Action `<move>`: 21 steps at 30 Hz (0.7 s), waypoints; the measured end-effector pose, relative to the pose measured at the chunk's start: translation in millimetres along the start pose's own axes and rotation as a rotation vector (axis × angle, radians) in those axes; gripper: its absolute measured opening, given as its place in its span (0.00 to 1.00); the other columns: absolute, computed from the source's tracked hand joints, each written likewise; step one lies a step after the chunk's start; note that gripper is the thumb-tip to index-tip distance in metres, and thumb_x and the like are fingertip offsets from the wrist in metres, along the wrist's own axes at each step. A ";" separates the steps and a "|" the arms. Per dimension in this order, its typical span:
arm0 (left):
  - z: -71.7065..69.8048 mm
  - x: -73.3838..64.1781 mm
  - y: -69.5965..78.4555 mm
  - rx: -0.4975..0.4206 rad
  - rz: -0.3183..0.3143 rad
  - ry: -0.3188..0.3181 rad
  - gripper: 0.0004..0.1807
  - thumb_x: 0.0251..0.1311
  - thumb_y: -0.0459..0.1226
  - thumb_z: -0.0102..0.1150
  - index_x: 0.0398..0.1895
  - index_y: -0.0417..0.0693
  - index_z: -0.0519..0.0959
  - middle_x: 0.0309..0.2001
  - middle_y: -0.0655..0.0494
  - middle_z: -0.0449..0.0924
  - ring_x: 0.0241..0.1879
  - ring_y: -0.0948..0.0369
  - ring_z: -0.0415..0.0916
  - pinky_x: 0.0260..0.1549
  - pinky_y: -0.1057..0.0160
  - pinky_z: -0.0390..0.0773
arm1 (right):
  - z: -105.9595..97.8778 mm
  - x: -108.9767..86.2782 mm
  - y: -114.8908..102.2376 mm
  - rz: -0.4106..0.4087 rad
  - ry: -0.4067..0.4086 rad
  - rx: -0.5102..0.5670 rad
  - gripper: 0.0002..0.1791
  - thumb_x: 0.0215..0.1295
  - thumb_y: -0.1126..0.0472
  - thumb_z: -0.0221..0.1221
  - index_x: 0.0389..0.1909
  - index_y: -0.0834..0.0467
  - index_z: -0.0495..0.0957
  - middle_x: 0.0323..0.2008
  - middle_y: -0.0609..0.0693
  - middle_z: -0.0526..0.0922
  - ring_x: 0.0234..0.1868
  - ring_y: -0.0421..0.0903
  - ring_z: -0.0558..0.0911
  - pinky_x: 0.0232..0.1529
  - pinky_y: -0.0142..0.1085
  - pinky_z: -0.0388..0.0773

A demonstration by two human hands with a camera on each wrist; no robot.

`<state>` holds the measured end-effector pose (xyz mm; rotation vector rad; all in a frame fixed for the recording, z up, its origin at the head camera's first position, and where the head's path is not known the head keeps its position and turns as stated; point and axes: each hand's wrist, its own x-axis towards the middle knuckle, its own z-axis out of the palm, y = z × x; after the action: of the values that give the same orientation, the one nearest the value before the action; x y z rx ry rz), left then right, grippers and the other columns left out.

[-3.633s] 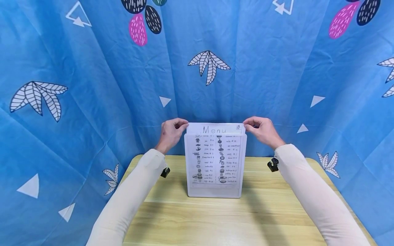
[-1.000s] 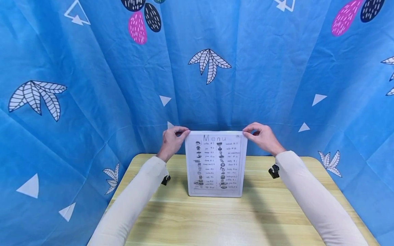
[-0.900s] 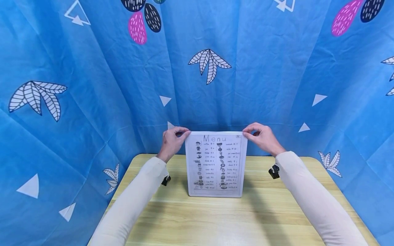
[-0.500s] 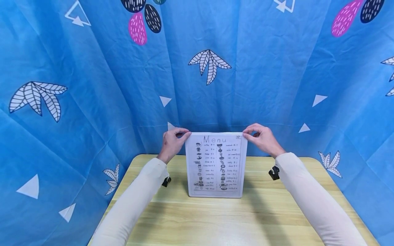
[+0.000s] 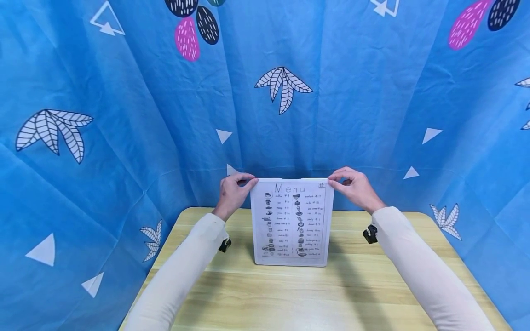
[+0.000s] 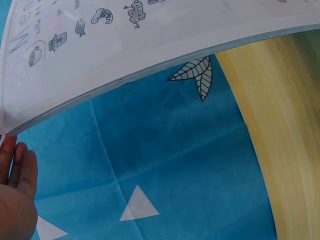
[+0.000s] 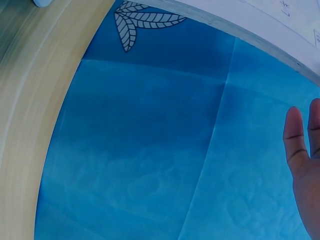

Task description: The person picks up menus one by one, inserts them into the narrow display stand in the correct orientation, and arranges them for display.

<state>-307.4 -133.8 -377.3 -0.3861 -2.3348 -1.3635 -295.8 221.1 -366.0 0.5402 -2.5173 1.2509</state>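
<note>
A white-framed menu holder point(image 5: 292, 261) stands upright on the table, its lower edge on the wood. Inside it sits a paper menu point(image 5: 291, 220), headed "Menu" over two columns of small drawings and prices. My left hand point(image 5: 233, 194) pinches the holder's top left corner between thumb and fingers; in the left wrist view the fingers point(image 6: 26, 170) show at that corner. At the top right corner, my right hand point(image 5: 357, 187) pinches in the same way. Two of its fingers point(image 7: 295, 137) extend close to the frame in the right wrist view.
The light wooden table point(image 5: 265, 299) has rounded far corners. Blue patterned curtain point(image 5: 352, 115) hangs behind it and along both sides. Black wrist straps point(image 5: 225, 245) show at both pale sleeves.
Earlier the menu stuck out above the holder, with both hands pinching its upper corners. It has slid down inside, and the hands are lower, at the holder's corners. A top-edge notch now shows.
</note>
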 end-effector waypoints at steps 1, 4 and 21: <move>0.0 -0.1 -0.2 -0.001 0.001 0.002 0.08 0.64 0.39 0.67 0.40 0.44 0.88 0.42 0.50 0.86 0.42 0.53 0.82 0.41 0.55 0.83 | -0.1 -0.1 0.1 0.000 0.001 0.004 0.11 0.69 0.59 0.64 0.45 0.62 0.86 0.50 0.54 0.81 0.46 0.47 0.77 0.41 0.28 0.74; -0.2 -0.3 0.1 -0.006 0.004 0.004 0.08 0.64 0.39 0.67 0.40 0.44 0.88 0.42 0.50 0.86 0.43 0.52 0.82 0.42 0.55 0.83 | -0.5 -0.3 1.0 -0.001 0.002 0.011 0.11 0.69 0.59 0.64 0.45 0.62 0.86 0.50 0.54 0.81 0.46 0.48 0.77 0.41 0.28 0.74; -6.3 0.1 -1.6 0.078 0.051 -0.056 0.13 0.64 0.40 0.67 0.48 0.42 0.85 0.52 0.46 0.83 0.54 0.48 0.77 0.54 0.48 0.77 | -0.6 -5.1 1.9 -0.023 -0.019 -0.044 0.15 0.70 0.58 0.62 0.52 0.62 0.84 0.53 0.55 0.81 0.49 0.52 0.79 0.46 0.37 0.77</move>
<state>-306.9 -140.1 -375.7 -0.4627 -2.3982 -1.2493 -292.1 223.7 -369.1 0.5723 -2.5404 1.1850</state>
